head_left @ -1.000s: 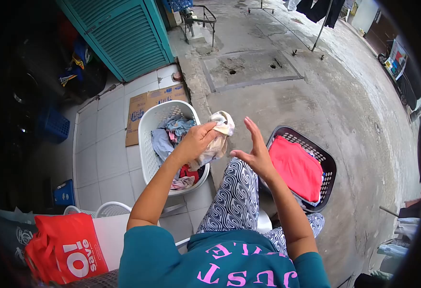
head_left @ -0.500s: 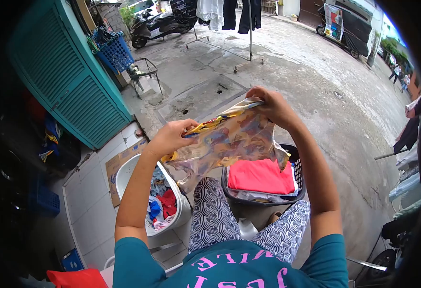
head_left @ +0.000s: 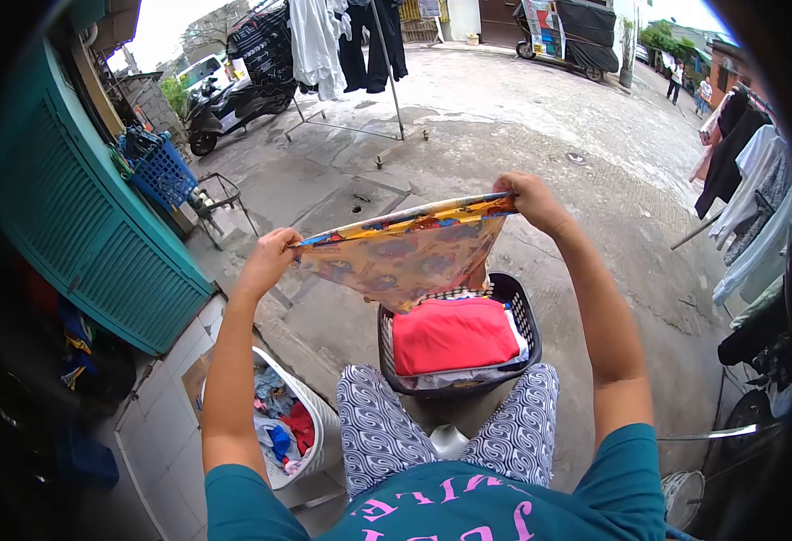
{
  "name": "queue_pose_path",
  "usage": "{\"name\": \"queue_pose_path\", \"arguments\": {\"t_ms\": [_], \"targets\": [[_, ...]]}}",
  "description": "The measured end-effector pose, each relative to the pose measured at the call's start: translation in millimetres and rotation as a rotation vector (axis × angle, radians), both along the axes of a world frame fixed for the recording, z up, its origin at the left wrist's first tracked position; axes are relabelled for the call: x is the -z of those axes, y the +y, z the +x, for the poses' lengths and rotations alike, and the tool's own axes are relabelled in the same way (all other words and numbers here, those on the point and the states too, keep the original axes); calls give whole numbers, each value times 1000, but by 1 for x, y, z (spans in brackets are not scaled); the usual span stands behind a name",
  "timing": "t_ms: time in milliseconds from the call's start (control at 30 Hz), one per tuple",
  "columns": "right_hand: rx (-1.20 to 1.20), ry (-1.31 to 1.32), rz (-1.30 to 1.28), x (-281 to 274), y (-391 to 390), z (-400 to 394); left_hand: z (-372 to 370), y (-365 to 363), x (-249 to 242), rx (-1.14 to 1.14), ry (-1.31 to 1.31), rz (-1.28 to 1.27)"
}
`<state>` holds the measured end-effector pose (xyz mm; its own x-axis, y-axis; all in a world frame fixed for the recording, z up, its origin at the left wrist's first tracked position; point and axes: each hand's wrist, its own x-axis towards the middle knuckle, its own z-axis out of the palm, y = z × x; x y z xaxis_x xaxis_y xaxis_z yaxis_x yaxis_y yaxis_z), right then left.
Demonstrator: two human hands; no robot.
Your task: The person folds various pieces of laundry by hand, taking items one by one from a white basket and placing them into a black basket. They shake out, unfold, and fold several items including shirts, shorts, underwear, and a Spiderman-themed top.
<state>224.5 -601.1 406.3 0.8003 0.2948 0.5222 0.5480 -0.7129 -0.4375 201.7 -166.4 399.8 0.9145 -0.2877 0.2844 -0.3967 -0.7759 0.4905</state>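
The patterned cloth (head_left: 405, 257) looks thin and light, with daylight showing through its weave; I judge it very soft, apt to sag and crease, not fragile, and more inclined to fold over on itself than to slip away. The left hand (head_left: 274, 257) pinches one end of its upper edge and the right hand (head_left: 531, 200) grips the other end, a little higher, so that edge runs fairly taut while the rest droops in a loose curve. Those two ends are the sensible places to hold it, since a grip in the middle would let both sides flop down.

The cloth hangs in the air in front of the person, its lower part reaching over the far side of the dark basket (head_left: 455, 391); whether it touches the things inside is hard to tell from this angle. A folded red cloth (head_left: 455, 335) lies on top in that basket, which sits on rough, stained concrete (head_left: 594, 279). By the left leg, a white basket (head_left: 326, 433) holds a loose jumble of clothes beside pale floor tiles (head_left: 157, 424).

It is an outdoor spot along a lane: a teal louvred door (head_left: 107, 225) to the left, a scooter (head_left: 234, 108) beyond, and garments (head_left: 319, 45) hanging from a metal rack, with more washing (head_left: 748, 189) at right.
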Motion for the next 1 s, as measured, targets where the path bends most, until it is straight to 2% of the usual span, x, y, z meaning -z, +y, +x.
{"name": "queue_pose_path", "arguments": {"t_ms": [33,67,100,133,167,200,233,300,367,400,433,467,500,533,567,600,633,700,767,800,833,900,1000], "targets": [[7,-60,-19,4,-8,0,1,-3,-3,-78,15,-111],[39,-64,-126,12,-16,0,0,-7,-2,-74,35,-112],[69,-74,-230,11,-17,-5,1,-9,-3,-60,170,-344],[71,-59,-227,10,-16,-9,2,-11,-3,-50,306,-573],[171,226,-46,6,-18,-12,6,-12,-1,-52,319,-570],[270,512,135,2,-17,-15,8,-14,2,-46,382,-729],[182,503,244,5,-22,-11,11,-16,4,-41,442,-892],[2,457,432,-2,-21,-19,17,-11,4,-49,453,-913],[-94,459,517,-10,-23,-26,27,2,1,-1,194,-797],[-156,533,500,-13,-31,-23,30,6,0,-1,204,-796],[-173,562,394,-17,-38,-20,33,9,-3,71,-6,-527],[-133,420,220,-15,-40,-18,35,12,-4,138,-209,-256],[-94,279,51,-18,-37,-20,30,7,-10,140,-203,-255],[-92,287,52,-23,-38,-23,19,-3,-23,158,-407,96],[-19,196,-70,-31,-39,-24,9,-12,-37,175,-607,449],[54,100,-193,-37,-41,-22,0,-20,-49,121,-532,475],[5,-121,-205,-35,-52,-11,0,-21,-52,124,-533,473],[88,-106,-217,-29,-57,-7,0,-26,-54,150,-526,652],[105,-14,-506,-16,-62,-12,7,-16,-47,248,-525,643],[73,-55,-322,-17,-65,-17,8,-11,-52,195,-470,548],[79,-59,-327,-21,-69,-20,9,-7,-52,137,-414,450],[74,-5,-123,-24,-71,-35,2,-7,-48,158,-412,426],[2,154,-237,-4,-72,-44,-10,-18,-27,166,-320,651]]}}
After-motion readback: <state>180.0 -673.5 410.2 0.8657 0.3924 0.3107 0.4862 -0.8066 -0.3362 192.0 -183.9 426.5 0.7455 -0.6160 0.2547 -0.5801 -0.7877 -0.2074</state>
